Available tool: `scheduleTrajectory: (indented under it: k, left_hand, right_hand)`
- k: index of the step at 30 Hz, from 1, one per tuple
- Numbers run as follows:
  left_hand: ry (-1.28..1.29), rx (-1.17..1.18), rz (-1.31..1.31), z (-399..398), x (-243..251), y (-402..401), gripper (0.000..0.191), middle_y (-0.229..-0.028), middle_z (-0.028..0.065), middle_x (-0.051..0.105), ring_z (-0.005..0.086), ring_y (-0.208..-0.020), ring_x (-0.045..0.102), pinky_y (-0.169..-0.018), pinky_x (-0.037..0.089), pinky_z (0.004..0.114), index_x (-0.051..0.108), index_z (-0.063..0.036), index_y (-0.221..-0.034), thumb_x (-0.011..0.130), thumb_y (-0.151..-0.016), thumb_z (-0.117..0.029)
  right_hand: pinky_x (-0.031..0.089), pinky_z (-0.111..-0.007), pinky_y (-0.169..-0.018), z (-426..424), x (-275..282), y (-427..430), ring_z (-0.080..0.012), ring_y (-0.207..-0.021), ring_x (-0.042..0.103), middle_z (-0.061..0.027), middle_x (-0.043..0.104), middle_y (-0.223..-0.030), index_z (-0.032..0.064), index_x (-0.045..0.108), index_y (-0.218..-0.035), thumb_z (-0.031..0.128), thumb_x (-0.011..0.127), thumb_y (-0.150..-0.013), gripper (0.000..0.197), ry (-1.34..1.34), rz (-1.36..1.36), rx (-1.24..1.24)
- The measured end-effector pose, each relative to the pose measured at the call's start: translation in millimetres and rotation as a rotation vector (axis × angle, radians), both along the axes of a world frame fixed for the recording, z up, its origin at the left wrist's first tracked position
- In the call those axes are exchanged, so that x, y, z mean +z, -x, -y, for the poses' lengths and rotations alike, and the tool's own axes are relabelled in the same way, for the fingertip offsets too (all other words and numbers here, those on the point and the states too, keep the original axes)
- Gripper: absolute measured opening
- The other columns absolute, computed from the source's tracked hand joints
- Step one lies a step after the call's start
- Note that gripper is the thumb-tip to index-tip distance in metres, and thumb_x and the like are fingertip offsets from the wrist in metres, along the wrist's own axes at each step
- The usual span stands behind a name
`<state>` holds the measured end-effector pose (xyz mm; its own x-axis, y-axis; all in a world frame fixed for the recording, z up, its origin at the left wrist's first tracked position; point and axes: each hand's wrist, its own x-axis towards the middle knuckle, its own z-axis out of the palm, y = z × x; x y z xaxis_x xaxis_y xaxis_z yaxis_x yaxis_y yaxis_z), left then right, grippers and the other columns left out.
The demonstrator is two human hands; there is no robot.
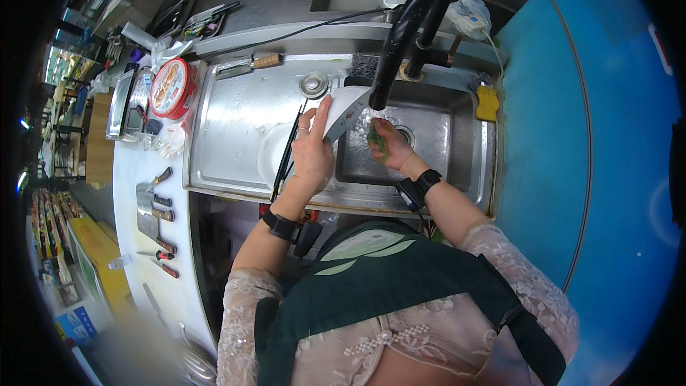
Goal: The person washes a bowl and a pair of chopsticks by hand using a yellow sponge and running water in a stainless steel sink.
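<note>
My left hand [313, 155] grips a white bowl [348, 110] with a small floral pattern, tilted on its side at the left rim of the steel sink basin [370, 169]. In my right hand [396, 147] is a wet green scrubbing pad [377, 142], held over the basin beside the drain. The black faucet [399, 37] arches above, its spout end close to the bowl's edge. Black chopsticks [286, 155] lie left of my left hand, across a white dish [270, 153] on the drainboard. My left hand partly hides that dish.
On the drainboard [230, 128] are a wooden-handled knife [266, 60], a round metal strainer [313, 84] and steel wool [363, 64]. A yellow sponge [487, 103] hangs at the right rim. Several knives and cleavers [149, 217] lie on the white counter, near a red tub [172, 88].
</note>
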<state>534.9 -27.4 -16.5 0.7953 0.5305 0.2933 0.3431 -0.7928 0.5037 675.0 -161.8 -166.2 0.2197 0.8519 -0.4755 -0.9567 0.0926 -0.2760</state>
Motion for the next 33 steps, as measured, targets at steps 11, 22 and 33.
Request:
scheduleTrajectory:
  k: [11,22,33]
  left_hand:
    - [0.197,0.082,0.168,-9.4,-17.5,67.6,0.072,-0.111,0.0222,0.051,0.0395,-0.098,0.052,-0.083,0.043,0.041,0.037,-0.0084,-0.134,0.039,-0.066,0.014]
    - [0.260,-0.015,0.123,14.8,-4.7,72.9,0.067,-0.116,0.0237,0.050,0.0410,-0.109,0.048,-0.094,0.037,0.039,0.037,-0.0016,-0.132,0.039,-0.068,0.015]
    - [0.268,-0.045,0.159,18.6,-19.3,86.5,0.067,-0.116,0.0247,0.050,0.0402,-0.103,0.051,-0.091,0.040,0.040,0.039,-0.0011,-0.131,0.038,-0.066,0.014]
  right_hand:
    - [0.045,-0.034,-0.062,17.1,-25.5,-11.8,-0.0224,-0.061,0.058,-0.0110,0.062,-0.069,0.0012,0.062,-0.081,0.029,0.052,-0.089,0.031,0.695,1.452,0.018]
    - [0.046,-0.042,-0.063,33.2,-48.7,-53.4,-0.0336,-0.066,0.059,-0.0165,0.062,-0.072,0.0017,0.062,-0.078,0.024,0.053,-0.082,0.025,0.955,1.544,-0.216]
    - [0.039,-0.052,-0.087,58.5,-10.5,-200.5,-0.0262,-0.100,0.056,-0.0056,0.062,-0.101,0.0138,0.057,-0.103,0.032,0.051,-0.086,0.025,0.394,0.245,-0.831]
